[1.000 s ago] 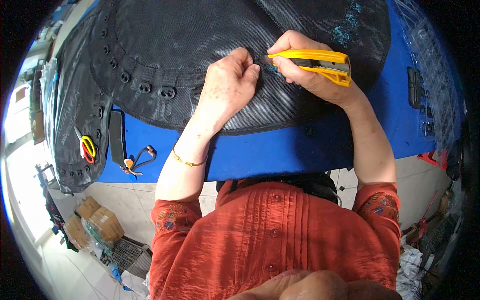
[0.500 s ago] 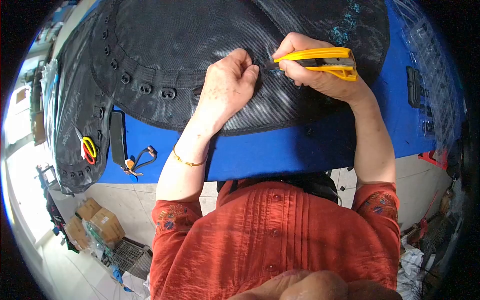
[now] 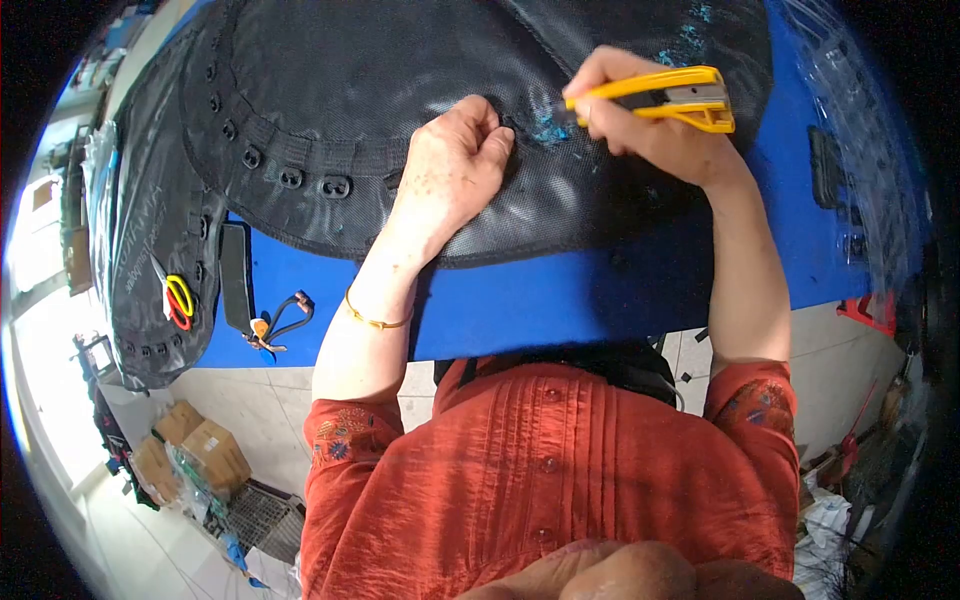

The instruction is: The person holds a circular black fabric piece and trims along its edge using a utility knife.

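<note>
Black mesh fabric [image 3: 340,85] with a curved, bound edge lies over the blue table. My left hand [image 3: 452,165] is closed in a pinch on it, thumb against the curled fingers; the exact bit between the fingertips is hidden. To the right, my right hand [image 3: 640,120] is wrapped round a yellow utility knife [image 3: 700,92], held slightly above the fabric. Its blade tip is blurred or covered by my fingers. Blue thread bits [image 3: 550,128] lie on the fabric between my hands. Black plastic buckles [image 3: 337,187] sit in a row along the strap left of my left hand.
Scissors [image 3: 178,300] with red and yellow handles lie on another black fabric piece [image 3: 140,250] at the left. A black strip [image 3: 235,275] and a small cord tool [image 3: 285,325] are near the blue table's [image 3: 520,310] front edge. Clear plastic wrap [image 3: 870,150] lies right.
My right hand has moved the utility knife up and to the right, away from my left hand, uncovering the blue bits. The left hand has stayed almost in place.
</note>
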Action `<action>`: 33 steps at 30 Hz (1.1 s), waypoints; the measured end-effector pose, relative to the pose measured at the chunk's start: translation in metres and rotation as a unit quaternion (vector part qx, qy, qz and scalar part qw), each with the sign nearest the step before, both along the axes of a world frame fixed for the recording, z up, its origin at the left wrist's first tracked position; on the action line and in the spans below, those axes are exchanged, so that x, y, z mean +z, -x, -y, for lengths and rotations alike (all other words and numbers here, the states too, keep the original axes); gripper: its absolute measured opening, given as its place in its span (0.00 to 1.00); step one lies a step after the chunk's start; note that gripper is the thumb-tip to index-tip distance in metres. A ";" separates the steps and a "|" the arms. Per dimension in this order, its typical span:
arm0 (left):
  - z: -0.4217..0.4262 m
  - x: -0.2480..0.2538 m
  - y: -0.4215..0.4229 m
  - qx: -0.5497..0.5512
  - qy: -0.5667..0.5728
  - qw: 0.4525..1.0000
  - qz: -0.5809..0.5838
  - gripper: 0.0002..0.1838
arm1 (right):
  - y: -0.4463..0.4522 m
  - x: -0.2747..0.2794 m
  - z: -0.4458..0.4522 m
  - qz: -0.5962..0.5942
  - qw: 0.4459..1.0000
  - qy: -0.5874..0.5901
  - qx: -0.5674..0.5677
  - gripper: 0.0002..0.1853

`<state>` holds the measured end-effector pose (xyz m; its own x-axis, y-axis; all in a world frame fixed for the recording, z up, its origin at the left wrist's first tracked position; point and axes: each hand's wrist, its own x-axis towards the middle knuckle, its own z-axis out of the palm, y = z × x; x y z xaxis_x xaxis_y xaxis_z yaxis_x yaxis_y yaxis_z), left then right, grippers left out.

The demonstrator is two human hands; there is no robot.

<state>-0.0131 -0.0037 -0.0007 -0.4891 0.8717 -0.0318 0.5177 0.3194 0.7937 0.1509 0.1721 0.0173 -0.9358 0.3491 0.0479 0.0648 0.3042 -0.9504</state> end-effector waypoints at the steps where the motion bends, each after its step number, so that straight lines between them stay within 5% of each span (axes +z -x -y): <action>1: 0.000 -0.001 0.000 0.000 0.003 1.000 0.001 0.09 | 0.004 -0.005 -0.001 -0.045 0.999 -0.018 -0.025 0.07; 9: -0.002 0.006 -0.005 0.007 0.014 0.998 -0.057 0.14 | 0.020 -0.034 -0.009 -0.144 0.968 -0.174 -0.113 0.12; 10: -0.002 0.004 -0.003 0.000 0.007 0.997 -0.081 0.15 | 0.018 -0.035 -0.010 -0.108 0.985 -0.078 -0.111 0.13; 14: -0.003 0.004 -0.001 -0.006 0.016 0.999 -0.046 0.16 | 0.020 -0.038 -0.014 -0.097 0.988 -0.012 -0.121 0.14; 33: 0.023 0.006 -0.019 -0.056 0.019 0.997 -0.050 0.18 | -0.013 -0.033 0.022 -0.093 0.986 0.027 -0.134 0.13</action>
